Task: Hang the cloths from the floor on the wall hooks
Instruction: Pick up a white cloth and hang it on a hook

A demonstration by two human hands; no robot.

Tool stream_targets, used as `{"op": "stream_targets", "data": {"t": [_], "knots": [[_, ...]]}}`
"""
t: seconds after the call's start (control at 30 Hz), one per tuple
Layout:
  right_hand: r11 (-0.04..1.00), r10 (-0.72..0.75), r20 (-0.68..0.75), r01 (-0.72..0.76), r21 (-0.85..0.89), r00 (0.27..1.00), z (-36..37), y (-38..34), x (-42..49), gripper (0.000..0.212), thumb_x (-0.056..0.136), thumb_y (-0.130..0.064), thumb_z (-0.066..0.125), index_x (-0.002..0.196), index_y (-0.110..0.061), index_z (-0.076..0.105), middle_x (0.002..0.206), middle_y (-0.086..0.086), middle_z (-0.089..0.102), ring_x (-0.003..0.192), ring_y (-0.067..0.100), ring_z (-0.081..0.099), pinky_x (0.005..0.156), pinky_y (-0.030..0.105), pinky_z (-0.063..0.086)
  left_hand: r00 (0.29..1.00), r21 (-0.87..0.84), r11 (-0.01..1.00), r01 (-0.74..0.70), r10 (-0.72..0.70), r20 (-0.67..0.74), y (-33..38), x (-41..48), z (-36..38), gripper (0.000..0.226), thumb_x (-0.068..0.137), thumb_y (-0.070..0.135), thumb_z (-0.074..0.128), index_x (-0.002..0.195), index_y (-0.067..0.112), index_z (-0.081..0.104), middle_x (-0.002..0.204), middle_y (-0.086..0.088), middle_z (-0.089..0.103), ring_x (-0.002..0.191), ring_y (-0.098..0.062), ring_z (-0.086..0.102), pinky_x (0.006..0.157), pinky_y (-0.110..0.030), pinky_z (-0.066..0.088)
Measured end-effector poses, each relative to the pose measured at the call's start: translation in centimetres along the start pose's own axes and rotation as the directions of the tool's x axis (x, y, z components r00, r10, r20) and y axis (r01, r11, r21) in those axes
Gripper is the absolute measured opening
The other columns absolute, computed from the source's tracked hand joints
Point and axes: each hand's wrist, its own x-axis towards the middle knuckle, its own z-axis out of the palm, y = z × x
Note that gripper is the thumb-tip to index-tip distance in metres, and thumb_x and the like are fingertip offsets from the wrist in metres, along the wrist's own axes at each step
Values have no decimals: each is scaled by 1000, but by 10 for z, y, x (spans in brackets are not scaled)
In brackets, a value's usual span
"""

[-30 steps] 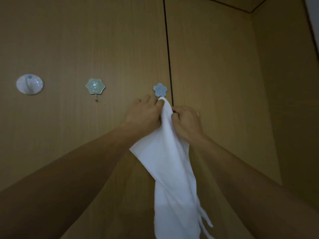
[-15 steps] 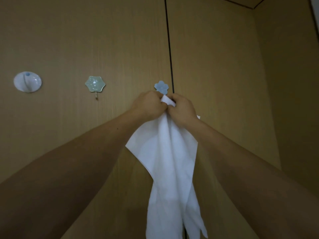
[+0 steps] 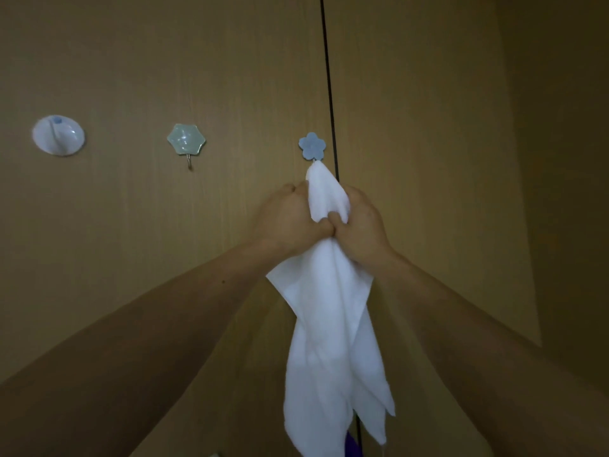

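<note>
Three hooks are counted: white hook, green hook, blue hook. One white cloth, its top touching the blue hook, is gripped tightly by the left hand and the right hand.

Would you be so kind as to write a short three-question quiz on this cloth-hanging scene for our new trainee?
1. True or false: the top tip of the white cloth reaches the blue flower hook.
2. How many hooks show on the wall? A two; B three; C four.
3. Fill in: the left hand and the right hand both ___ the cloth just below its tip.

Key: 1 true; 2 B; 3 grip.
</note>
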Motion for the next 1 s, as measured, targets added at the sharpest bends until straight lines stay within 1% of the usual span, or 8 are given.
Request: {"op": "stream_targets", "data": {"t": [0.1, 0.17, 0.27, 0.37, 0.53, 0.67, 0.87, 1.0], "knots": [[1000, 14, 22, -14, 19, 1000, -4, 5, -13, 60, 84, -18, 63, 139, -18, 42, 129, -2, 54, 107, 9, 50, 84, 19, 36, 998, -209, 978, 19, -6, 62, 3, -19, 4, 61, 79, 33, 70, 131, 9, 50, 121, -7, 60, 108, -22, 58, 77, -19, 40], [1000, 24, 6, -24, -15, 1000, -7, 3, -22, 64, 80, -18, 65, 139, -20, 41, 125, -5, 54, 108, 11, 53, 78, 15, 38, 993, -301, 952, 61, -27, 115, 6, -33, 7, 61, 86, 26, 65, 139, 6, 42, 131, -9, 54, 117, -21, 54, 86, -16, 39], [993, 74, -20, -76, -96, 997, -7, -3, -43, 70, 82, -26, 66, 144, -18, 34, 136, 1, 49, 122, 19, 49, 93, 29, 43, 995, -282, 956, 83, -67, 67, 6, -52, 11, 64, 89, 29, 59, 143, 4, 35, 137, -12, 48, 123, -25, 48, 99, -32, 39], [976, 134, -32, -137, -167, 990, -4, -13, -72, 76, 86, -39, 64, 148, -16, 27, 146, 5, 40, 131, 22, 40, 107, 41, 38, 995, -294, 951, 96, -81, 63, 4, -71, 11, 76, 89, 33, 56, 150, 7, 19, 149, -12, 34, 135, -27, 34, 111, -43, 30], [910, 259, -69, -268, -318, 963, -1, -38, -131, 82, 94, -45, 52, 153, -7, 10, 160, 10, 14, 147, 24, 14, 118, 36, 16, 990, -252, 961, 115, -90, 106, -6, -114, 7, 85, 89, 45, 50, 152, 10, 4, 156, -13, 19, 141, -31, 21, 114, -49, 22], [862, 339, -98, -351, -366, 936, -1, -70, -193, 75, 96, -43, 50, 152, -8, 16, 158, 11, 20, 144, 23, 20, 116, 35, 19, 985, -301, 952, 55, -3, 172, -8, -171, 3, 85, 88, 47, 49, 152, 13, 5, 159, -10, 11, 144, -29, 15, 116, -45, 19], [678, 544, -183, -557, -480, 819, -15, -117, -324, 73, 95, -47, 50, 152, -11, 22, 157, 9, 23, 144, 22, 23, 114, 30, 21, 937, -460, 884, 83, 89, 339, 15, -289, -5, 82, 84, 38, 57, 150, 11, 17, 158, -11, 16, 142, -30, 19, 114, -43, 20], [443, 704, -266, -699, -561, 659, -46, -146, -424, 72, 95, -51, 47, 151, -12, 25, 156, 11, 25, 144, 26, 23, 115, 36, 18, 839, -508, 858, 72, 223, 496, 55, -367, -12, 80, 84, 40, 56, 148, 8, 21, 155, -12, 22, 140, -32, 21, 112, -46, 23]]}}
